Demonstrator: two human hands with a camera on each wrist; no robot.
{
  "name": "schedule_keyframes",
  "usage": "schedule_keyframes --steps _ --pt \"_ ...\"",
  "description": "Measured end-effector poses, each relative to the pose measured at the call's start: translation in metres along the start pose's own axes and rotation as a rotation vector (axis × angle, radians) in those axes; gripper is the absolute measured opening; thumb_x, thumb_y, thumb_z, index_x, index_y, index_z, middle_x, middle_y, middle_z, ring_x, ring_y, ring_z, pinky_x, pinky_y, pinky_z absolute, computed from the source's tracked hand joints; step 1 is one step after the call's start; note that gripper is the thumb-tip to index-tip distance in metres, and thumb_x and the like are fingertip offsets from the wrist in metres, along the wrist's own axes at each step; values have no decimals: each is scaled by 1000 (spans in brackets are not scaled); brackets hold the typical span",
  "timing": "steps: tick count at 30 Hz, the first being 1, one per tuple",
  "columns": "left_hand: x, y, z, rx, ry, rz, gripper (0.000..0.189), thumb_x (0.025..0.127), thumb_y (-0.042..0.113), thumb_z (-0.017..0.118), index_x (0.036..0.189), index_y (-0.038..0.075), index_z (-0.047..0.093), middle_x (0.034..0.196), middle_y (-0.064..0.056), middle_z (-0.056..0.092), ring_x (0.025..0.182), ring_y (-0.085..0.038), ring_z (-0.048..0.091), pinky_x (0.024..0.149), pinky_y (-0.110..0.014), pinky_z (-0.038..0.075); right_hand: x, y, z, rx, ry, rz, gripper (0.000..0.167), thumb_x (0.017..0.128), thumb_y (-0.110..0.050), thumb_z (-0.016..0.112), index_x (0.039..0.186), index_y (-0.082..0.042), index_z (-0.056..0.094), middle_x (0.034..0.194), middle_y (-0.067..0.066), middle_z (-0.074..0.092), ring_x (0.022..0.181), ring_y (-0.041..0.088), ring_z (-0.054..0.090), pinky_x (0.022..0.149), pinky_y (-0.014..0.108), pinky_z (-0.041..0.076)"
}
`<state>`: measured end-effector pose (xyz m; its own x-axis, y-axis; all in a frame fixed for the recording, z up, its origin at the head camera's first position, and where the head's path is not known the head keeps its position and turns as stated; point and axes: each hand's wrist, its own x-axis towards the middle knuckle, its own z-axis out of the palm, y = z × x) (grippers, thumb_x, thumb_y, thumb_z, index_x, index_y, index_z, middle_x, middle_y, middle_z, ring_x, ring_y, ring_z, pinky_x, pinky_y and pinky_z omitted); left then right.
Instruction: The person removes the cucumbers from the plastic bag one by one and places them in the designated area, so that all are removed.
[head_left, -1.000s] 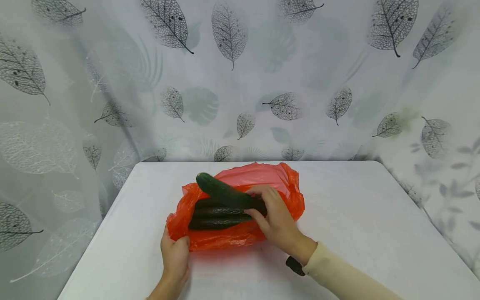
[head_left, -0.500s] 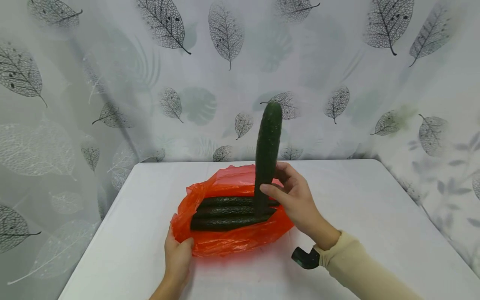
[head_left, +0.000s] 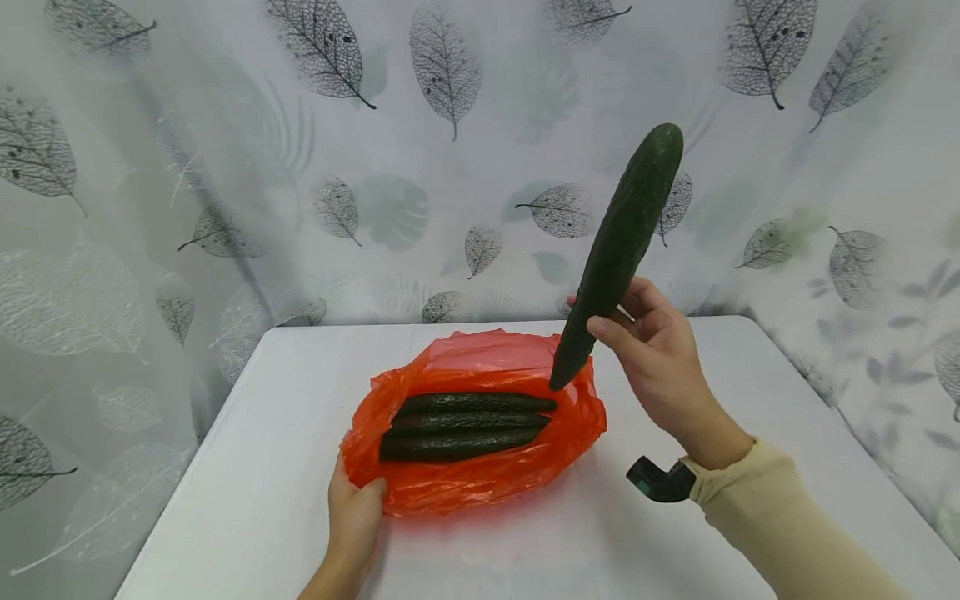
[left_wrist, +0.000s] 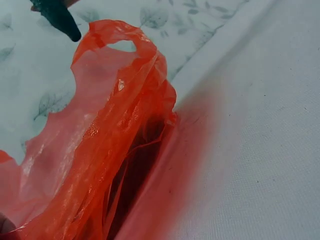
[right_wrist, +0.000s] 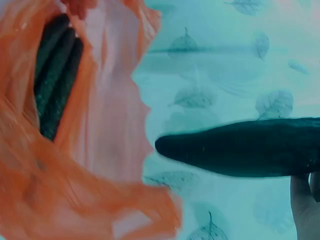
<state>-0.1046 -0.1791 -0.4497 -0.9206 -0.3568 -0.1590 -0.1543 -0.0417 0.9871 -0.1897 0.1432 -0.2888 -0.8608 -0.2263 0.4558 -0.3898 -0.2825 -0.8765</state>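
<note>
My right hand point(head_left: 663, 367) holds a long dark green cucumber point(head_left: 626, 242) by its lower half, between thumb and fingers. The cucumber is tilted, its top leaning to the right, its lower tip in front of the right end of the red plastic bag point(head_left: 480, 492). In the right wrist view the same cucumber point(right_wrist: 240, 147) points left toward the bag. Three more cucumbers point(head_left: 465, 421) lie side by side in the bag's open mouth. My left hand point(head_left: 354, 517) pinches the bag's front left edge, the thumb on top. In the left wrist view the bag point(left_wrist: 110, 140) hides most of that hand.
A white table point(head_left: 247, 467) carries the bag near its middle. Behind the table hangs a pale curtain point(head_left: 480, 167) with a leaf print. A dark device point(head_left: 663, 479) is strapped at the right wrist by the cream sleeve point(head_left: 780, 508).
My right hand has lifted the cucumber out of the bag, turned it toward upright and carried it up and right. The left hand stays on the bag's edge.
</note>
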Motion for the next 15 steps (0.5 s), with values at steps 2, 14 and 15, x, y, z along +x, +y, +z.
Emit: schedule_keyframes --steps 2,14,15 --pt "0 -1 0 9 -4 -8 84 86 -14 42 162 9 14 160 -9 29 137 -32 34 115 -47 33 2 -5 -4 7 20 -18 45 98 11 53 141 -1 48 133 20 56 124 31 59 105 35 45" --pt "0 -4 -1 3 -2 -36 77 86 -10 40 159 6 21 156 -9 33 130 -30 35 96 -18 40 11 -26 -51 -242 134 -187 48 86 19 65 130 3 57 119 16 62 110 25 62 95 24 51" --pt "0 -4 -1 -1 -1 -40 76 86 -9 39 159 5 22 156 -9 33 130 -30 34 98 -21 39 11 -25 -54 -285 137 -193 48 85 19 66 129 3 57 118 15 63 110 25 62 96 23 51"
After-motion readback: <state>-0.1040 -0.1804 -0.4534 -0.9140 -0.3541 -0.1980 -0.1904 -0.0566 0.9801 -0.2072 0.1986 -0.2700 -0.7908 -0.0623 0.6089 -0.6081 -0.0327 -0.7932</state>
